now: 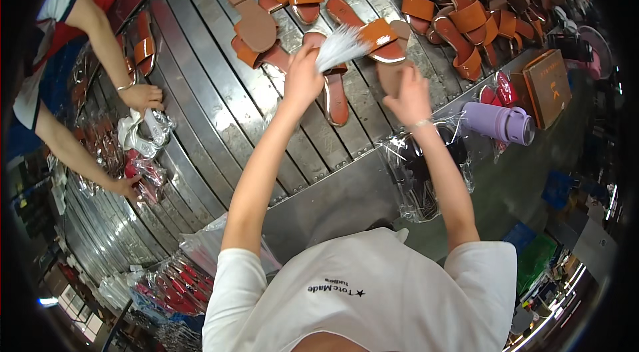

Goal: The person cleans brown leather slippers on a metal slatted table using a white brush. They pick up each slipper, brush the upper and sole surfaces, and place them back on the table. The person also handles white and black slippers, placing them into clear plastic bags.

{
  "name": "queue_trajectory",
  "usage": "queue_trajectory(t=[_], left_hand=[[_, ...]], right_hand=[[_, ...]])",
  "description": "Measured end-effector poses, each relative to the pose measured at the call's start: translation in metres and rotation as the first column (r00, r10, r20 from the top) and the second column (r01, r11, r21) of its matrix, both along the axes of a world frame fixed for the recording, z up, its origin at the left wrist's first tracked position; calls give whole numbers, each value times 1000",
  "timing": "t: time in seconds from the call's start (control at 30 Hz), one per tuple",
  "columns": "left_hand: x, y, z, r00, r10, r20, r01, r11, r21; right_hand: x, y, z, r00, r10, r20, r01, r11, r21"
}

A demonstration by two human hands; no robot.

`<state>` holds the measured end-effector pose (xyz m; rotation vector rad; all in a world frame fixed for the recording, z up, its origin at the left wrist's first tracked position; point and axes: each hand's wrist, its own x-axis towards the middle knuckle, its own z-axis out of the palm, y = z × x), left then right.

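My left hand (303, 79) is closed round a brush with white bristles (343, 47); its handle is hidden in my fingers. Brown slide sandals lie under and beside it, one of them (336, 102) just below the bristles. An orange strap (377, 34) of another sandal sits by the bristle tips. At the right, my right hand (411, 96) grips the edge of a sandal with its tan sole (389, 78) showing, thumb on one side and fingers on the other. A further sandal lies sole up (258, 27) to the left of my hands.
A heap of brown sandals (469, 12) covers the far right of the slatted metal conveyor (200, 52). Near its edge are a lilac flask (492, 122), an orange-brown box (546, 89) and a plastic bag (419, 179). At left, a co-worker's hands (141, 97) touch plastic-wrapped items.
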<state>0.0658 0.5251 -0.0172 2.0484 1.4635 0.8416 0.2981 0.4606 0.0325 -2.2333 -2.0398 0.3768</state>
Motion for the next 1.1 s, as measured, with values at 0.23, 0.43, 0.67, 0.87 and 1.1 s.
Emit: queue_trajectory(t=[0.23, 0.43, 0.67, 0.87, 1.1], left_hand=[[1, 39, -5, 945, -82, -315, -4, 965, -263], [-36, -38, 48, 992, -13, -127, -28, 949, -313], [-69, -185, 65, 814, 509, 281, 65, 400, -914], [-107, -255, 39, 806, 557, 201, -74, 431, -899], [-142, -129, 51, 701, 655, 282, -194, 555, -809]], right_hand=[[-15, -52, 150, 801, 173, -573, -24, 966, 259], [-69, -96, 141, 416, 392, -820, -718, 695, -31], [-123, -201, 8, 332, 675, -659, -892, 452, 14], [-104, -10, 82, 589, 186, -786, -319, 947, -15], [-122, 223, -43, 946, 311, -93, -282, 930, 236]])
